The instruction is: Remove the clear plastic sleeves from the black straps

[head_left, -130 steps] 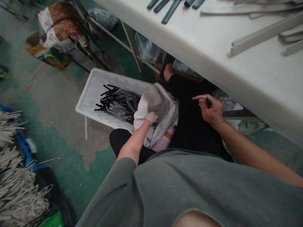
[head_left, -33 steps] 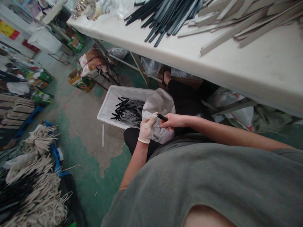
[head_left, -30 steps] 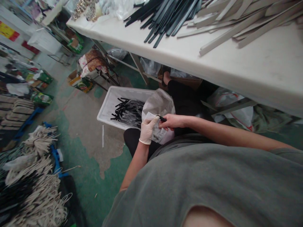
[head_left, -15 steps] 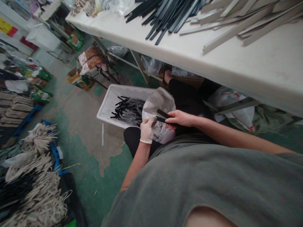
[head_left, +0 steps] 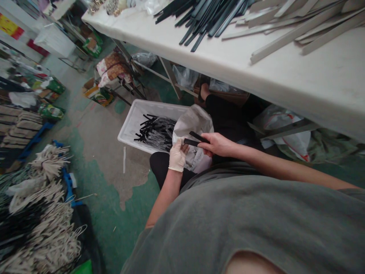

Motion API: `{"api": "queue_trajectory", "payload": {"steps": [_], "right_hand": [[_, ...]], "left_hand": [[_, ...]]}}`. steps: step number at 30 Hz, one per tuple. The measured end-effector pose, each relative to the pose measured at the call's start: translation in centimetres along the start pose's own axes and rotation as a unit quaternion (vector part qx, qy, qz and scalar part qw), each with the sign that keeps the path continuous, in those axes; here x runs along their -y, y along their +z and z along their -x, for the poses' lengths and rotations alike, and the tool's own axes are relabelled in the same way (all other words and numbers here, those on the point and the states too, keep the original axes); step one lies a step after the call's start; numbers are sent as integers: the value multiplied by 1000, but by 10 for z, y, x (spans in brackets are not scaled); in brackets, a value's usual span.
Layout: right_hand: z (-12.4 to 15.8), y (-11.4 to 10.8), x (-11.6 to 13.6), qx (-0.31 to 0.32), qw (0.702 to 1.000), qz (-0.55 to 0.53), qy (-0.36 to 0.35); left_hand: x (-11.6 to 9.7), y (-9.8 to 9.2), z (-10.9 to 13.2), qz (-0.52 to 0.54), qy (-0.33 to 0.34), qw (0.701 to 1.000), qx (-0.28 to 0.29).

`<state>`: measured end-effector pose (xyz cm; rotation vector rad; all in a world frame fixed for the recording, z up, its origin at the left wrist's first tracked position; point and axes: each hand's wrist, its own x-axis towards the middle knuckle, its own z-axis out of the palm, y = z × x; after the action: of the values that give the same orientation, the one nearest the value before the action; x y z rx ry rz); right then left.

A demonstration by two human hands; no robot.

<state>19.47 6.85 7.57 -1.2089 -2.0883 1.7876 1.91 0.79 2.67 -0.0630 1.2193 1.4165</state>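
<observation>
Two black strip ends (head_left: 199, 137), jutting beyond the thumb and fingers of the bare right hand (head_left: 218, 145), pinched there above the grey-white bag (head_left: 189, 113) in the lap, just beside the white bin (head_left: 132, 121). At the lower end, a gloved left hand (head_left: 177, 155) with half-curled fingers; cannot tell whether pinching, touching or merely close. Could drop into the bag after any loosening of the right-hand pinch, for lack of sure support on the left. Might catch on the slack bag mouth, folded close beneath both hands, or, if let fall leftward, mix with the tangled black pile (head_left: 158, 131) in the bin. Hard to say whether one strip folded double or two separate ones, with the rear lengths hidden behind the right-hand fingers. Likewise hard to make out: the bag's contents. Cut off at the top edge: dark strips (head_left: 205, 19) and pale strips (head_left: 291, 36) on the table (head_left: 285, 80).
</observation>
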Motion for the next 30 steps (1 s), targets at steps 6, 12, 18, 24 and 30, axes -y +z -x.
{"api": "queue_trajectory", "payload": {"steps": [6,12,18,24,30], "right_hand": [[-5,3,0,-12,997,78,14],[-7,5,-1,-6,993,115,11],[-9,6,-1,-36,994,105,20],[-11,9,0,-14,991,129,9],[-24,15,0,2,993,113,23]], "left_hand": [[3,0,0,-4,1,1000,14],[5,-1,-2,0,-17,1000,9],[4,0,-4,36,-38,999,-1],[5,1,-5,20,-41,999,3],[19,7,1,15,-59,998,25]]}}
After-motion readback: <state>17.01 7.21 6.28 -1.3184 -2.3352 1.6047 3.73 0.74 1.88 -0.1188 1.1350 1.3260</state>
